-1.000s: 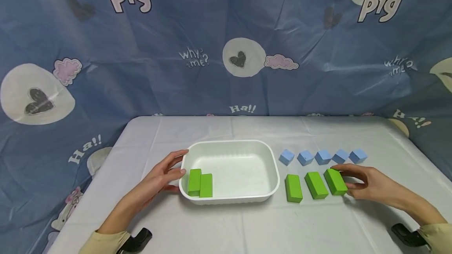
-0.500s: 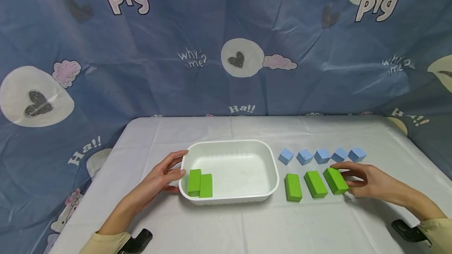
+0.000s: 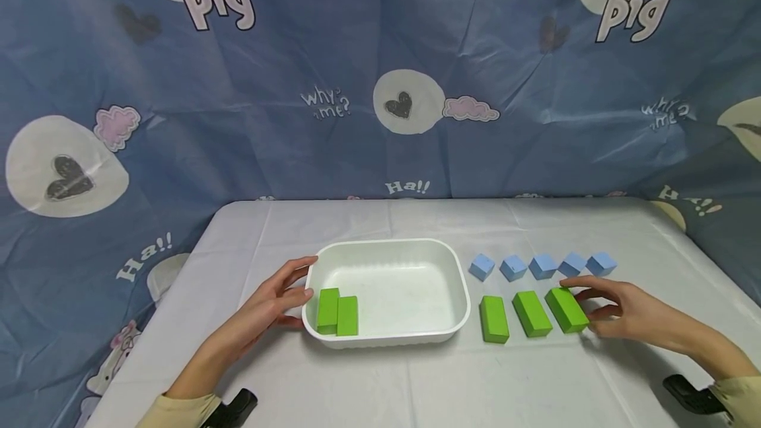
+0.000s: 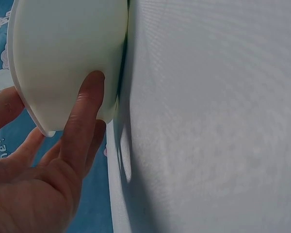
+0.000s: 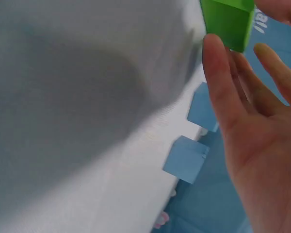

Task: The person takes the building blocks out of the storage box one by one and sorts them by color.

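My left hand (image 3: 270,302) rests against the left end of a white rectangular tray (image 3: 392,337), its fingertips touching the rim and outer wall. In the left wrist view one finger (image 4: 87,99) lies fairly straight along the tray wall (image 4: 68,43). Two green blocks (image 3: 327,309) lie inside the tray at its left front. To the right, my right hand (image 3: 618,306) pinches the rightmost green block (image 3: 567,310) lengthwise, one fingertip at its far corner and another at its near corner. That block (image 5: 228,24) shows partly in the right wrist view, cut by the frame.
Two more green blocks (image 3: 532,314) stand in a row between tray and right hand. Behind them runs a row of several small blue cubes (image 3: 512,267), the right ones close to my right fingers. A white cloth (image 3: 416,388) covers the table; a patterned blue curtain (image 3: 333,164) hangs behind.
The right hand and the rightmost green block have shifted very slightly right, away from the neighbouring green block. My left hand and the tray keep their places; the head view tilts a little.
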### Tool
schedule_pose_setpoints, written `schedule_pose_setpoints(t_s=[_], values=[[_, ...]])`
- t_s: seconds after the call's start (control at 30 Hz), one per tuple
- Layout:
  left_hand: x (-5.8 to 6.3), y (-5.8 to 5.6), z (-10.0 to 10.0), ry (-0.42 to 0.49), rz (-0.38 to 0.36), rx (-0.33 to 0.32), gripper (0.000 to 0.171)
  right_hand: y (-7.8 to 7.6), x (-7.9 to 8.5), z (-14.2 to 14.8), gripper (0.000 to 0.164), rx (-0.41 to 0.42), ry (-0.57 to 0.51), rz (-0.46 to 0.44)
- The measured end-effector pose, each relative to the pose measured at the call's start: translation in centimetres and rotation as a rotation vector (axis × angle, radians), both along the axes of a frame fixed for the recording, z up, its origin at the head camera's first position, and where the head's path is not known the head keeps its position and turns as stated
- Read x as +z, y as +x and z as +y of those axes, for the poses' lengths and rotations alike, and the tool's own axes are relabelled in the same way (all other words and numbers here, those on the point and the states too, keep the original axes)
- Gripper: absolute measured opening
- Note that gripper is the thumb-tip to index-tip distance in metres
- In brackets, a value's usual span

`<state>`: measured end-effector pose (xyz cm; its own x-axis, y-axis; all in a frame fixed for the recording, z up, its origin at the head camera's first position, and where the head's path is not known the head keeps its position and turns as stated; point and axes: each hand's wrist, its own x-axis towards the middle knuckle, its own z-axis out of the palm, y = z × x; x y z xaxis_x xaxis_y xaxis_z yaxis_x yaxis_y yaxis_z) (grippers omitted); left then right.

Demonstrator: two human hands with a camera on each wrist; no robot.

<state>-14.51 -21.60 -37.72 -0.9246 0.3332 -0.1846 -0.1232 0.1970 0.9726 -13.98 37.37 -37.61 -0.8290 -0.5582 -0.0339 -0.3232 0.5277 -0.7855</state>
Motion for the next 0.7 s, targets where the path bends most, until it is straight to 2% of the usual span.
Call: schedule_pose_setpoints(t_s=[0.13,0.3,0.7], values=[[0.0,0.0,0.0,0.005,0.002,-0.004,0.056,0.5,0.7,-0.1,0.064,-0.032,0.053,0.135],[0.1,0.1,0.0,0.003,0.004,-0.002,0.055,0.6,1.6,-0.8,0.058,-0.081,0.069,0.247],[0.1,0.1,0.2,-0.002,-0.006,0.006,0.056,0.4,3.0,-3.6,0.057,0.009,-0.052,0.338]])
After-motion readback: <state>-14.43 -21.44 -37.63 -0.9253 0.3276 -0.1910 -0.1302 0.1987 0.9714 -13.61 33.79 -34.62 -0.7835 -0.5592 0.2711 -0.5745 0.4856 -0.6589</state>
